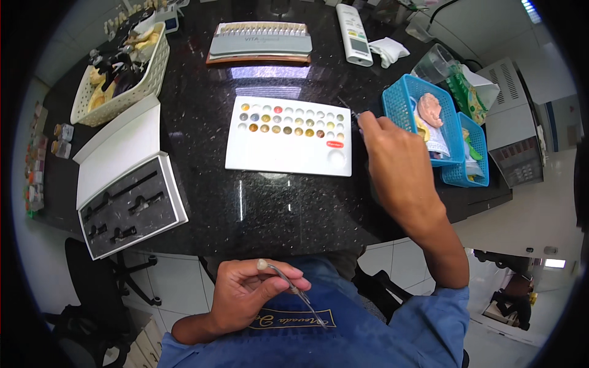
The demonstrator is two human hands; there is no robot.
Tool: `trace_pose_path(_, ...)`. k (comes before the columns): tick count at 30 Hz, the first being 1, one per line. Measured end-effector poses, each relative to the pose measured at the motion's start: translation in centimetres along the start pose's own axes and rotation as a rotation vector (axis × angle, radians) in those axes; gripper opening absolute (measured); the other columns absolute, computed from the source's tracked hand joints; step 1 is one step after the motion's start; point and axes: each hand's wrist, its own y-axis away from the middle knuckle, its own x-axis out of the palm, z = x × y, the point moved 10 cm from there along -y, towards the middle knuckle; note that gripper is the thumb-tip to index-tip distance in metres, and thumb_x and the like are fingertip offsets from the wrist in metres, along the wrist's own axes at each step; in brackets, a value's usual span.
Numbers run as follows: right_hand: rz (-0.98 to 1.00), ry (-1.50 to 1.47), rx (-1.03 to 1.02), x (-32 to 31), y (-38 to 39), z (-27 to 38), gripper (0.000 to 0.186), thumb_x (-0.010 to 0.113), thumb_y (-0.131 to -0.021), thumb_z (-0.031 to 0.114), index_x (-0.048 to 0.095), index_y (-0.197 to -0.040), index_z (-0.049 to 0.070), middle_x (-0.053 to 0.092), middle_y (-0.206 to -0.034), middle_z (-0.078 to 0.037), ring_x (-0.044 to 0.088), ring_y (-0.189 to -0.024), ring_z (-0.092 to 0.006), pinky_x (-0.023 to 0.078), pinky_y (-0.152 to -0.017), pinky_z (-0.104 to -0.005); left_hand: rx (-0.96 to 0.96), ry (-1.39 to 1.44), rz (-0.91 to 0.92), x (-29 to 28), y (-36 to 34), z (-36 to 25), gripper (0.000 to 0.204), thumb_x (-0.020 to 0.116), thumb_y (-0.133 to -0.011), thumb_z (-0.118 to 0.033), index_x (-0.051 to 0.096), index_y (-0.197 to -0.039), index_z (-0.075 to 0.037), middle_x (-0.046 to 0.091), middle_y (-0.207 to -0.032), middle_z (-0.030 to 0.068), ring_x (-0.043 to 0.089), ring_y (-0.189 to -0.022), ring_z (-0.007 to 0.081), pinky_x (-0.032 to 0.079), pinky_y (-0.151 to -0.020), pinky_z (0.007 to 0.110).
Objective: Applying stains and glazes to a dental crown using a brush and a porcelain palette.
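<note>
My left hand (pixel 242 291) is closed on curved metal tweezers (pixel 300 293), low and close to my body. At their tip is a small tooth-coloured dental crown (pixel 262 264). My right hand (pixel 396 162) reaches over the table, pinching a thin dark tool (pixel 347 106), perhaps a brush; its kind is too small to make out. That tool's tip points past the upper right corner of a white palette (pixel 276 156). Rows of small wells filled with coloured pastes run along the palette's far half. The right fingertips sit just beside its right edge.
An opened white case (pixel 175 190) with black foam lies left, below a cream basket (pixel 161 64) of dental models. A tooth shade guide (pixel 261 44) and white remote (pixel 354 37) lie at the back. Blue baskets (pixel 454 150), a clear cup (pixel 434 63) and crumpled tissue (pixel 389 51) stand right.
</note>
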Motion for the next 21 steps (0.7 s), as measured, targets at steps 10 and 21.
trace_pose_path(10, -0.149, -0.082, 0.061, -1.7, -1.2, -1.2, 0.004, 0.057, -0.075, 0.005, 0.055, -0.078, 0.002, 0.055, -0.080, -0.014, 0.062, -0.070, -0.0244, 0.052, -0.059, -0.0334, -0.007, -0.066, -0.010, -0.1, -0.3, 0.6, 0.018, 0.055, -0.088, -0.002, 0.059, -0.101, 0.009, 0.065, -0.092, 0.0220, 0.065, -0.090, 0.0271, 0.053, -0.082, 0.035)
trace_pose_path(21, -0.209, -1.264, 0.082, -3.1, 3.6, -0.9, 0.032, 0.051, -0.077, -0.011, 0.058, -0.107, 0.000, 0.048, -0.085, -0.009, 0.049, -0.077, -0.0164, 0.042, -0.067, -0.0265, -0.050, -0.101, -0.122, -0.7, -0.2, 1.2, 0.019, 0.053, -0.088, -0.001, 0.056, -0.103, 0.010, 0.065, -0.091, 0.0221, 0.065, -0.089, 0.0289, 0.054, -0.081, 0.035)
